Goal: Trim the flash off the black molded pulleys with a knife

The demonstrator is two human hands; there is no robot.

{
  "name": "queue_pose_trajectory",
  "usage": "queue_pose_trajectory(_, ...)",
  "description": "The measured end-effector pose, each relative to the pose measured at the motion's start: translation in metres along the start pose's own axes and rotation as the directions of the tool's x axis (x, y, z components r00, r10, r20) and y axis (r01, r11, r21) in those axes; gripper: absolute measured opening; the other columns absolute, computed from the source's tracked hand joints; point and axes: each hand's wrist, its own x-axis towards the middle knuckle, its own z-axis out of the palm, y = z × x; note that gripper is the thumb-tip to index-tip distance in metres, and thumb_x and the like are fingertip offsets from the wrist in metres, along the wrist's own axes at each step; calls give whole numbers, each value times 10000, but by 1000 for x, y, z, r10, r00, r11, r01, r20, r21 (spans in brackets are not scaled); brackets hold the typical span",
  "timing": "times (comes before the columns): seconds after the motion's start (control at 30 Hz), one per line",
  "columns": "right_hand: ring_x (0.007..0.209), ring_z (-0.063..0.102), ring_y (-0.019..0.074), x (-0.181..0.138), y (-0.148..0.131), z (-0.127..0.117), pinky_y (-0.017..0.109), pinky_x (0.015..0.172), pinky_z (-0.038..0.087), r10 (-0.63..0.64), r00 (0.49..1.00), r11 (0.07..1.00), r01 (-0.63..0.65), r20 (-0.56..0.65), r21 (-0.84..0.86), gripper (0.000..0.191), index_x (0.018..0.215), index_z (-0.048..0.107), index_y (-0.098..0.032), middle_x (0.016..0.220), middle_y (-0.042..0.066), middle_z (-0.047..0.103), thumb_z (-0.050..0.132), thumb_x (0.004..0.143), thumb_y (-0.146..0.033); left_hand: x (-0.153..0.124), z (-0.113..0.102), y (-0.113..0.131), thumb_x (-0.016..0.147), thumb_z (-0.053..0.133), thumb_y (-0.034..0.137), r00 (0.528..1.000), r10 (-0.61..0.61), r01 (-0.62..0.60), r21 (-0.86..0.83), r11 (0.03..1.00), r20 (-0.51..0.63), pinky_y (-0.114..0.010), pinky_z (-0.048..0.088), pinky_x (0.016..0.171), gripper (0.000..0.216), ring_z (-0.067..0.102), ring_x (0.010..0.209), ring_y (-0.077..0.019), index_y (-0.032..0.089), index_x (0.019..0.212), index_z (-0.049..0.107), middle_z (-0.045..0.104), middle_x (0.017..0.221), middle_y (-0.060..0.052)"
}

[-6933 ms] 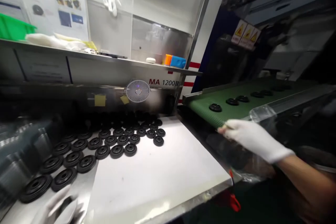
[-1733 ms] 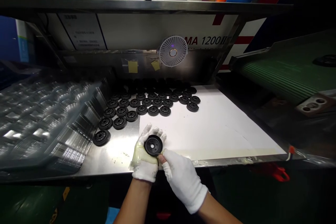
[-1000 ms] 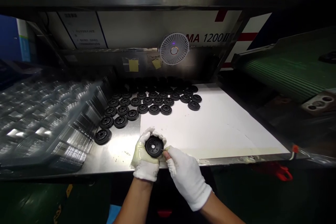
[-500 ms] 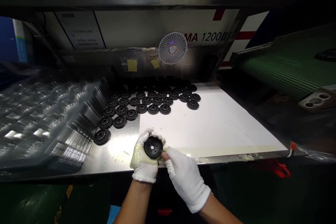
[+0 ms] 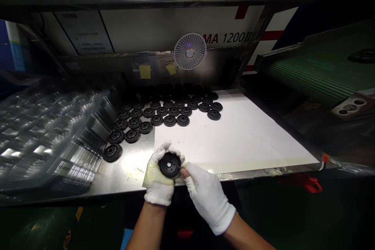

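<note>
A black round grooved wheel (image 5: pixel 170 164), with a small hole at its centre, is held face up over the bench's front edge. My left hand (image 5: pixel 157 177), in a white glove with a yellowish coating, wraps round it from the left and below. At the wheel's right rim is my right hand (image 5: pixel 206 193), gloved in white with a bare thumb tip. Its thumb and forefinger are pinched together there; what lies between them is too small to make out. Several similar black wheels (image 5: pixel 145 127) lie in rows on the bench beyond my hands.
A tall stack of clear plastic trays (image 5: pixel 43 140) stands at the left. A white sheet (image 5: pixel 228 140) covers part of the metal bench (image 5: pixel 129 172). A small fan (image 5: pixel 190 51) hangs under the shelf (image 5: pixel 117 0). At the right is a green conveyor belt (image 5: pixel 316 70).
The whole view has shifted slightly. My hands keep almost the same hold on the wheel, which is turned or tilted a little at most.
</note>
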Motion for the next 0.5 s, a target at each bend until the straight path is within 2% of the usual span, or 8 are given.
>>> queue_pose_trajectory(0.13,518,481,129,-3,-7,5,264,489,238,-37,999,999,37,-1,-37,230,713,501,-220,593,-25,555,370,891,-282,6,8,-6,721,574,135,991,86,-94,-83,992,-99,-290,496,659,64,553,614,-111,164,778,572,544,628,9)
queue_pose_trajectory(0.23,516,475,127,-5,-12,7,264,483,223,-74,997,996,74,0,-49,233,695,488,-217,593,-27,552,376,889,-277,4,10,-6,720,564,117,984,143,-151,-75,986,-103,-308,493,724,125,570,661,-113,176,829,582,563,662,7)
queue_pose_trajectory(0.37,537,489,128,-3,-7,2,257,496,252,-83,997,997,83,6,5,231,729,503,-213,637,-19,570,354,901,-256,-2,3,-1,709,533,170,1000,15,-15,15,1000,-20,-433,488,742,288,595,850,-234,164,993,581,617,867,-96)
queue_pose_trajectory(0.43,539,495,131,-2,-3,0,256,500,265,-52,999,999,52,-4,14,226,755,516,-215,650,-13,579,351,903,-259,-3,1,0,703,527,186,1000,-20,20,24,1000,-11,-425,495,708,281,601,789,-227,153,976,589,613,814,-89)
queue_pose_trajectory(0.5,534,495,131,-2,-2,-1,255,500,268,-22,1000,1000,22,-15,-2,212,770,524,-218,650,-10,583,358,898,-255,-1,2,-1,702,540,169,999,-4,4,5,1000,-37,-367,499,674,205,591,690,-181,149,897,601,588,702,-48)
